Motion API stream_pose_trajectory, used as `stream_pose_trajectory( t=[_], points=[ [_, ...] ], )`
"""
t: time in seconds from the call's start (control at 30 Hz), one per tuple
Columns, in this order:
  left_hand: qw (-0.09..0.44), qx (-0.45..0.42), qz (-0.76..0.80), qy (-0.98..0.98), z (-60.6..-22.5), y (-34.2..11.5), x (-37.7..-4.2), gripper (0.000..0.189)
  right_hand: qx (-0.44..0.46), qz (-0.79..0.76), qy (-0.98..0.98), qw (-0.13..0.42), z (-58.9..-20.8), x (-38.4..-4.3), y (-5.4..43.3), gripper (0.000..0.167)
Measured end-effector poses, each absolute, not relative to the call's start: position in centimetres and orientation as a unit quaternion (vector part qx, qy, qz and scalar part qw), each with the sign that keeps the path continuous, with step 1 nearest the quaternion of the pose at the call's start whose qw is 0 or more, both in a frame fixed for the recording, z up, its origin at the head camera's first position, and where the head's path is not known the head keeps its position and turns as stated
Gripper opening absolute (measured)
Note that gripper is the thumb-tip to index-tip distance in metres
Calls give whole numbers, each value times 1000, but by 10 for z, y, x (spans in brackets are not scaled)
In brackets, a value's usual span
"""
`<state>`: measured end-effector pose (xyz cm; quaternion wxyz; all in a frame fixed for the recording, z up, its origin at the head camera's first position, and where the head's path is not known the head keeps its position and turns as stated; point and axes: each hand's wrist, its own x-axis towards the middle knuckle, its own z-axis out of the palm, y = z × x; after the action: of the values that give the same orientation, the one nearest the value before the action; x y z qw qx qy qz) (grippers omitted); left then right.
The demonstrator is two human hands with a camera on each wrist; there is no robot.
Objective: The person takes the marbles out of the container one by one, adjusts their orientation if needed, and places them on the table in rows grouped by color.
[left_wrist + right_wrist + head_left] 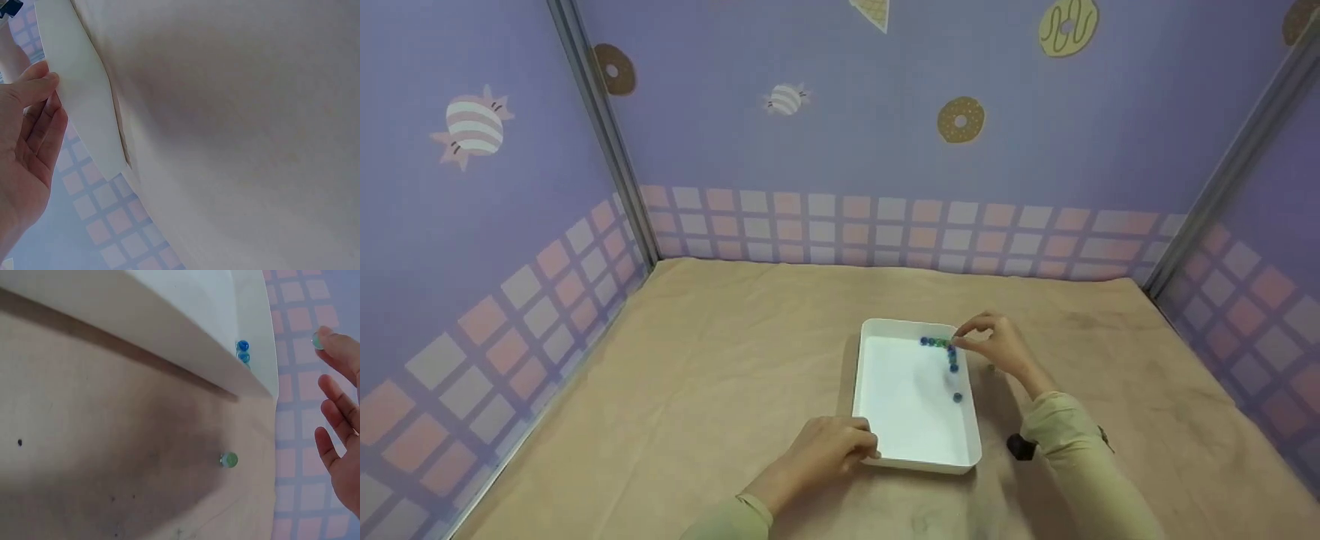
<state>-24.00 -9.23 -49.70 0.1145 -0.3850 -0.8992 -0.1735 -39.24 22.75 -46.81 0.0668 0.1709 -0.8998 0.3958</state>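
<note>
A shallow white tray (896,397) lies on the cloth-covered table. My left hand (834,450) grips its near left corner; in the left wrist view, thumb and finger (42,87) meet at the rim. Over the tray's far right corner, my right hand (996,346) pinches a pale green glass marble (316,341) between thumb and forefinger, its other fingers apart. Inside the tray, blue and green marbles (933,342) form a row along the far wall, and several more (953,367) line the right wall. A single dark blue marble (957,397) sits nearer me.
A loose green marble (229,460) lies on the cloth just outside the tray's right side. A small black block (1021,447) shows beside the right sleeve (1069,435). Purple patterned walls (840,150) enclose the table (720,352) at the back and both sides.
</note>
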Motion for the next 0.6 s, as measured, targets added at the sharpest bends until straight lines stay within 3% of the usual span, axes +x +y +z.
stream_pose_trajectory(
  t=[0.6],
  points=[
    [119, -389, -178, -896, -496, -92, -240, 17, 126, 444, -881, 102, -480, -381, 258, 20]
  ],
)
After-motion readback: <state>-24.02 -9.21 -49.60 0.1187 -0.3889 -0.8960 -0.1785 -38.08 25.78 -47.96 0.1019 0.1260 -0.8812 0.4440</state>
